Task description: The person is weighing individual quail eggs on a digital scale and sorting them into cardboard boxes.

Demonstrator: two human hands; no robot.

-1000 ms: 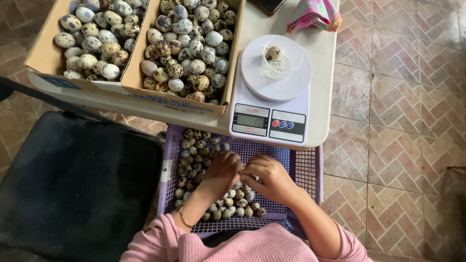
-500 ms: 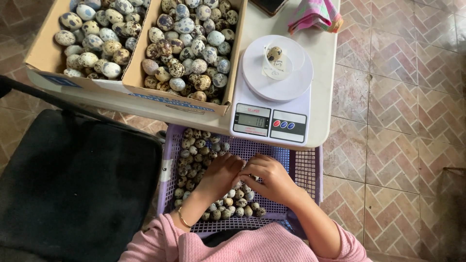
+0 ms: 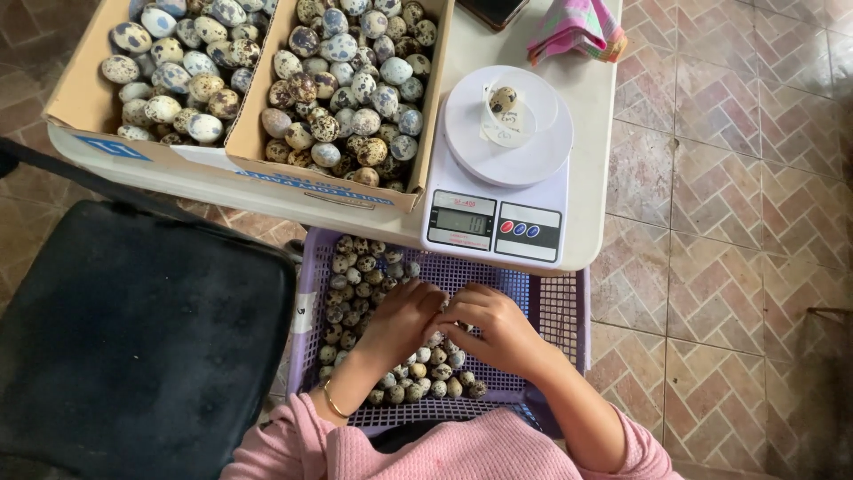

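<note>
Tiled floor; blue-labelled cardboard boxes (image 3: 240,169) above. Left hand (image 3: 402,318), right hand (image 3: 498,327) on speckled eggs (image 3: 351,284) in purple basket (image 3: 551,307); grasp indiscernible.

Two hands, the left hand (image 3: 404,322) and the right hand (image 3: 498,327), work in one purple basket (image 3: 555,307) of speckled eggs (image 3: 348,286) too many to count. Two cardboard boxes (image 3: 258,173), one scale (image 3: 498,191) bearing one egg (image 3: 503,98), one pink cloth (image 3: 577,27) at the tabletop's far edge, and one black chair (image 3: 133,347)
</note>
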